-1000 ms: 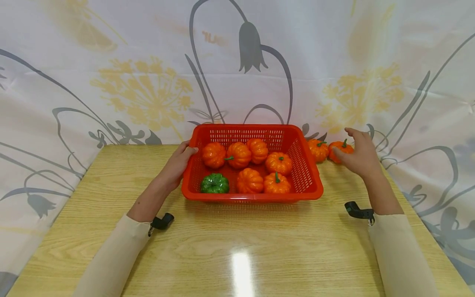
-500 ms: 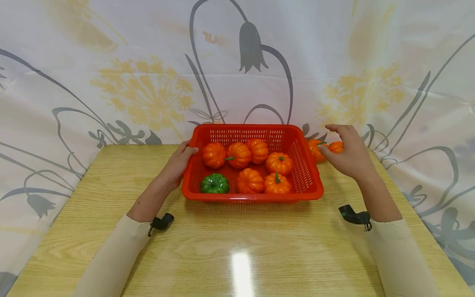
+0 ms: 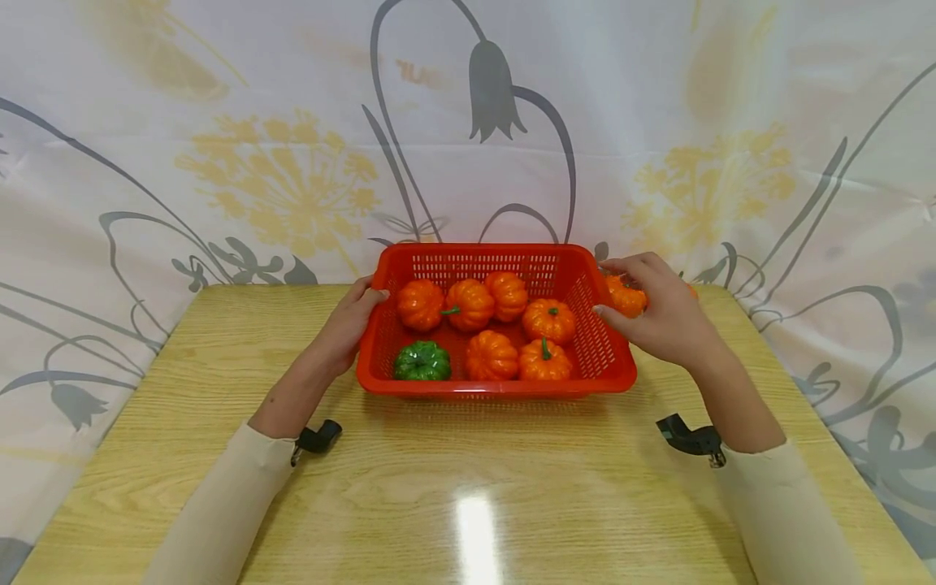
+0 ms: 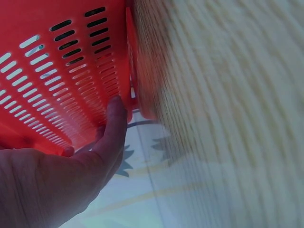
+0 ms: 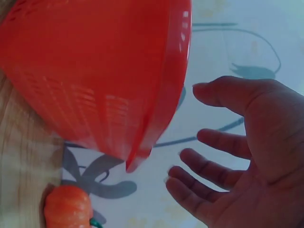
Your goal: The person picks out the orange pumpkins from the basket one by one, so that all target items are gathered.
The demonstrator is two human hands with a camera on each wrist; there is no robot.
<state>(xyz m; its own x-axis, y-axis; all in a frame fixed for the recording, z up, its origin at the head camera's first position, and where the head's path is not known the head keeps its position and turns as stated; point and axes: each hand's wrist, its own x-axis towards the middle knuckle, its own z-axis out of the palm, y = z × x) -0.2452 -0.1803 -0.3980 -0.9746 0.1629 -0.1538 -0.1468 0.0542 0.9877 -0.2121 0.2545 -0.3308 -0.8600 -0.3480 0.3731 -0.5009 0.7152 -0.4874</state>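
Note:
A red plastic basket (image 3: 497,387) stands on the table, holding a shiny green pumpkin (image 3: 422,361) at front left and several small orange pumpkins (image 3: 491,356). My left hand (image 3: 347,327) grips its left side, thumb over the rim; in the left wrist view the fingers (image 4: 112,128) lie along the slotted outer wall. Beside the right rim hovers my right hand (image 3: 664,315), thumb and fingers spread, holding nothing. The right wrist view shows a gap between its fingertips and the basket rim (image 5: 164,104).
Right of the basket an orange pumpkin (image 3: 625,297) sits on the wooden table (image 3: 409,487), partly behind my right hand. Another is almost wholly hidden there. In the right wrist view one orange pumpkin (image 5: 69,207) shows. A patterned curtain (image 3: 292,187) hangs behind the table.
My right hand has moved left from beside the loose pumpkins to the basket's right rim, its fingers staying spread. The left hand, basket and pumpkins have stayed put.

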